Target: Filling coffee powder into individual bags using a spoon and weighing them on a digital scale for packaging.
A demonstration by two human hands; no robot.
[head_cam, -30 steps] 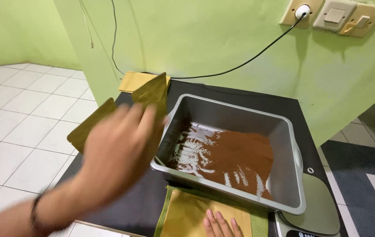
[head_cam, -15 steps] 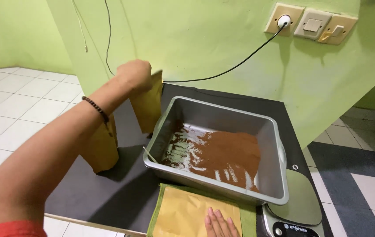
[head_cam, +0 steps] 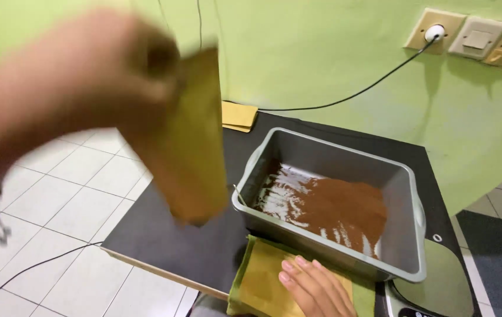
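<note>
My left hand (head_cam: 80, 76) is raised close to the camera, blurred, and grips the top of a tan paper pouch (head_cam: 195, 147) that hangs in the air left of the grey metal tray (head_cam: 403, 176). Brown powder (head_cam: 345, 205) covers part of the tray's floor, with bare streaks on its left side. My right hand (head_cam: 315, 285) lies flat on another tan pouch (head_cam: 262, 276) spread over a green cloth (head_cam: 239, 276) at the table's near edge, just in front of the tray.
The black table (head_cam: 174, 246) stands against a green wall. More tan pouches (head_cam: 238, 115) lie at its far edge. A black cable (head_cam: 351, 94) runs to a wall socket (head_cam: 433, 32). A scale (head_cam: 439, 293) sits at the lower right. White floor tiles lie left.
My left hand has lifted the pouch from beside the tray up toward the camera. My right hand has slid further onto the flat pouch. The view has shifted.
</note>
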